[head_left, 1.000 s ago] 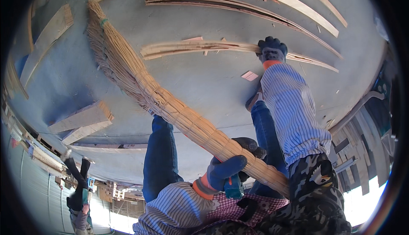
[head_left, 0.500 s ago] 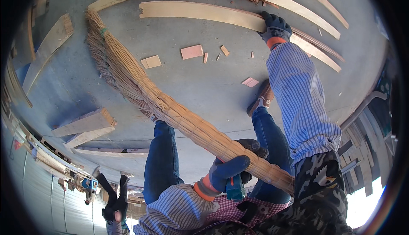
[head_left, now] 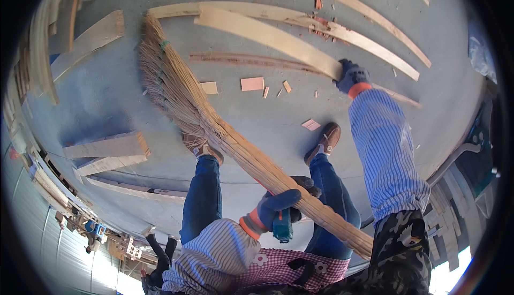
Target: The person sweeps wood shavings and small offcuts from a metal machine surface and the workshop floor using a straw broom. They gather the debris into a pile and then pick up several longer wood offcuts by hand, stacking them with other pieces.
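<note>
My gloved left hand (head_left: 279, 208) is closed round the handle part of a long straw broom (head_left: 235, 145). The broom slants from my lap up to the far left, its bristles spread on the floor. A small teal-green object (head_left: 282, 229) sticks out below the same hand; its kind is unclear. My gloved right hand (head_left: 353, 77) grips the right end of a flat pale wooden board (head_left: 273, 35). That board's far end overlaps a longer board (head_left: 364, 39) lying behind it. A thin reddish-brown wood strip (head_left: 241, 59) lies on the floor on the near side of the held board.
Small wood offcuts (head_left: 252, 84) lie scattered before my feet. Reddish splintered scraps (head_left: 319, 24) sit by the far boards. Thick timber pieces (head_left: 110, 146) rest at left, with stacked planks (head_left: 40, 43) beyond. Another person's legs (head_left: 160, 257) show at lower left.
My right hand has raised and swung the board, whose left end now crosses the longer one. The reddish-brown strip beside it has come into view. My left hand still holds the broom.
</note>
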### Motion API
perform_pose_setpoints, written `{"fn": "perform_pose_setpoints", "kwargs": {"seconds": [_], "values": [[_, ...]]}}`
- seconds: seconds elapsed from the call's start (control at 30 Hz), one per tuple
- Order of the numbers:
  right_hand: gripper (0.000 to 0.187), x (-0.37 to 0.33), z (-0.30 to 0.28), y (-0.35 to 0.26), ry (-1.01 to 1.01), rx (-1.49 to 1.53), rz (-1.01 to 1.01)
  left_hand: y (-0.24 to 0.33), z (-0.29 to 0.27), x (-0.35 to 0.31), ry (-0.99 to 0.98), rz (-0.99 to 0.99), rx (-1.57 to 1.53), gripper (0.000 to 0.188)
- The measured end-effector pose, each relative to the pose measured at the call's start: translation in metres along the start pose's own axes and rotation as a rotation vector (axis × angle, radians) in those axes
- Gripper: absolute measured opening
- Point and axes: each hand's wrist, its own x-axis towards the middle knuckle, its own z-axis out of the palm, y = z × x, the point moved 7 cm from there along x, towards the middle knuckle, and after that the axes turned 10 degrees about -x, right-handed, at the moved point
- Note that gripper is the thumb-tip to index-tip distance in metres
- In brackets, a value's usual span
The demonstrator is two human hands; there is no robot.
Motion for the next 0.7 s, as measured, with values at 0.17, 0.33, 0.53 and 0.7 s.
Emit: {"fn": "perform_pose_setpoints", "kwargs": {"seconds": [0.17, 0.33, 0.53, 0.7], "values": [[0.048, -0.077, -0.058, -0.002, -0.117, -0.002, -0.088, -0.015, -0.031, -0.039, 0.016, 0.087, 0.034, 0.05], [0.063, -0.137, -0.15, -0.045, -0.176, -0.089, -0.132, -0.068, -0.04, -0.124, 0.124, 0.148, -0.081, 0.052], [0.064, -0.203, -0.26, -0.123, -0.245, -0.269, -0.256, -0.09, 0.008, -0.229, -0.391, 0.251, -0.421, 0.051], [0.05, -0.227, -0.346, -0.195, -0.069, -0.409, -0.442, -0.083, 0.018, -0.277, -0.758, -0.009, -0.662, 0.048]]}}
